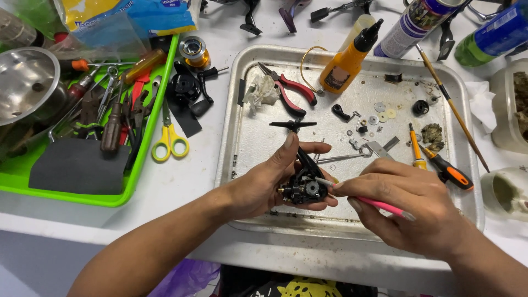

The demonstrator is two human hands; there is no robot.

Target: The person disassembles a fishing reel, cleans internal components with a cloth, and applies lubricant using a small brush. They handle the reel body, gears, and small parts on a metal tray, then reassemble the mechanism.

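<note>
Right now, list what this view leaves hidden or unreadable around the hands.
- Head view: underside of the black mechanism, covered by the left hand.
- Tip of the pink tool, lost against the mechanism; its middle sits under the right hand.
- Small washers on the metal tray: too small to identify.
- Cans at the top edge: cut off.

Single head-worn view, aimed steeply down at the bench [192,181] from close above. Metal tray [352,231] is centred, green tray [140,165] seen at 9 o'clock, bottles cut off at 1 o'clock. Forearms enter from 6 o'clock. No second view shared.
</note>
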